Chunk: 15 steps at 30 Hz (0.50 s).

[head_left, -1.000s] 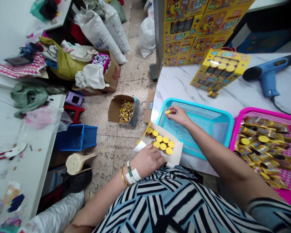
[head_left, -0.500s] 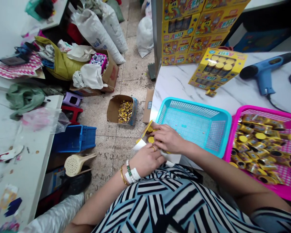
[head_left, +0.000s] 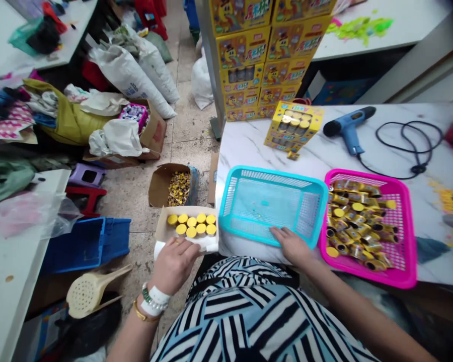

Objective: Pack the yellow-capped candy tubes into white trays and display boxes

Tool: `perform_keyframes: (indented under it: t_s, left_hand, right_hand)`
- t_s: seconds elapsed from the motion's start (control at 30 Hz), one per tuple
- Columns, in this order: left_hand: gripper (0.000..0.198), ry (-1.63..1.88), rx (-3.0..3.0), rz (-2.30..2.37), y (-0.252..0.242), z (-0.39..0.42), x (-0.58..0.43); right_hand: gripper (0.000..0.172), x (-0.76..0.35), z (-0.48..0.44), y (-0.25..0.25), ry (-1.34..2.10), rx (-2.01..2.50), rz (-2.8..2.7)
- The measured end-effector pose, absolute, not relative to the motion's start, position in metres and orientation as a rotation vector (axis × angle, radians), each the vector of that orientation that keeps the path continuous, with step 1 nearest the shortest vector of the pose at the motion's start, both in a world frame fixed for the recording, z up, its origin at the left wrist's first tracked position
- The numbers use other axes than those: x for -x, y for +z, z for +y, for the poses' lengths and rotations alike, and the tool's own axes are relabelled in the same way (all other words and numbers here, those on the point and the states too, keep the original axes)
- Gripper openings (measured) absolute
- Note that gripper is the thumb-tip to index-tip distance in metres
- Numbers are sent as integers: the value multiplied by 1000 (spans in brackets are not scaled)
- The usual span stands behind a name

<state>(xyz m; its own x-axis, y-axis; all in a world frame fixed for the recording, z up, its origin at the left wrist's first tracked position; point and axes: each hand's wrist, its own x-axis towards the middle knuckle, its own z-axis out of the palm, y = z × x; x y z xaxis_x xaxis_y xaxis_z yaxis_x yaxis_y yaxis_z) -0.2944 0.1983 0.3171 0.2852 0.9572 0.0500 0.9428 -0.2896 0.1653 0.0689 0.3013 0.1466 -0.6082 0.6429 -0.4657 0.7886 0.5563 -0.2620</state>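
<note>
My left hand (head_left: pixel 176 262) grips the near edge of an open carton (head_left: pixel 160 223), fingers folded over its white flap. Several small tubes with round yellow caps (head_left: pixel 192 221) stand inside the carton, caps up, in rows. The carton is held left of the table, beside a turquoise basket (head_left: pixel 226 213). My right hand (head_left: pixel 291 245) lies with fingers stretched out at the near rim of this basket; whether it presses on the rim I cannot tell. To its right, a pink basket (head_left: pixel 409 236) holds many loose yellow-and-brown tubes (head_left: pixel 357 223), some capped.
A filled yellow display box (head_left: pixel 292 128) stands behind the turquoise basket. A blue heat gun (head_left: pixel 348 129) with a black cord lies to its right. Stacked yellow boxes (head_left: pixel 245 53) rise at the back. On the floor, a cardboard box (head_left: pixel 160 186) contains small yellow-brown pieces.
The carton has moved left and turned so its caps face up. My right hand has let go of it and shifted right to the turquoise basket's near rim. The view has swung right.
</note>
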Motion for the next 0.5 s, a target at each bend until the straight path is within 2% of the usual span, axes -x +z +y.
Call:
perform_keyframes:
  t_s: [0.07,0.23,0.5]
  left_hand:
    - [16,176,-2461,1806,317,197,295]
    - [18,186,-2476,1773,319,192,288]
    - [15,309,-2518,1757,318,174,276]
  right_hand:
    - [56,-53,305,154,-620,-1215,2455]
    - [40,-38,317,185,-571,-1170,2470]
    - [41,-67,306,214,-382,-1328,2526]
